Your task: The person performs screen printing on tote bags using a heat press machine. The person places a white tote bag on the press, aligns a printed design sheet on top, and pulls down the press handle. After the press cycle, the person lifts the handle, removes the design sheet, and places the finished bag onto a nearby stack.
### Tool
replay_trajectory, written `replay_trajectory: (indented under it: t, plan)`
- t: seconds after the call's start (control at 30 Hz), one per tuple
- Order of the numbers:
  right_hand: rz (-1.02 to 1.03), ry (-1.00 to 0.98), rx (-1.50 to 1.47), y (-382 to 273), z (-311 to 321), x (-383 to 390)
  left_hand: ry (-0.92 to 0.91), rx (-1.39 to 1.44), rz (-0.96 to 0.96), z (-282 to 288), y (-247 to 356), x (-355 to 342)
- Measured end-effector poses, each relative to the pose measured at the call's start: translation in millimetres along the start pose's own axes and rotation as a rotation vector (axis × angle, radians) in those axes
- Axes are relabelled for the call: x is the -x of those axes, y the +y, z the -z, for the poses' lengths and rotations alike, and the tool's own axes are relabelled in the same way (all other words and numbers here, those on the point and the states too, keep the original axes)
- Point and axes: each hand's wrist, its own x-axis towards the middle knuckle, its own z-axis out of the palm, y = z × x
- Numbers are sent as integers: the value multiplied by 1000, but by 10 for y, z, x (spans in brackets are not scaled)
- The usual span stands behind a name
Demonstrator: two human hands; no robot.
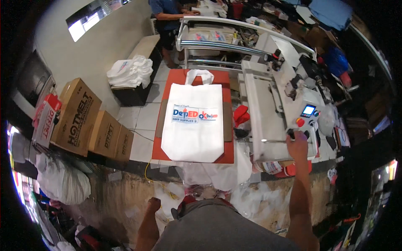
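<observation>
A white tote bag (pixel 192 138) with a blue and red print lies flat on the red platen (pixel 228 154) in front of me, its handles pointing away. To the right of it stands a white heat press machine (pixel 268 154) with a small lit screen and a red button. My right hand (pixel 297 144) is closed at the machine's near edge, around a black-ended handle (pixel 290 134); part of the handle is hidden by the fingers. Low on the left, my left hand (pixel 154 204) hangs beside my body, fingers curled, with nothing visible in it and apart from the bag.
Folded white bags (pixel 130 71) are piled on a dark bench at the far left. Cardboard boxes (pixel 77 117) stand along the left wall. A person (pixel 167 16) works behind the machine's rail (pixel 226 46). Plastic sheets (pixel 259 201) and a yellow cord (pixel 146 172) lie near my feet.
</observation>
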Motion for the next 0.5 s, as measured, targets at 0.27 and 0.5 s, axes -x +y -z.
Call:
replay_trajectory:
  t: [0.27, 0.5]
  plan:
    - [423, -93, -329, -886, 115, -133, 159, 611, 548, 730, 1490, -113]
    - [760, -45, -524, -2039, -100, -216, 85, 670, 748, 82, 2086, 887]
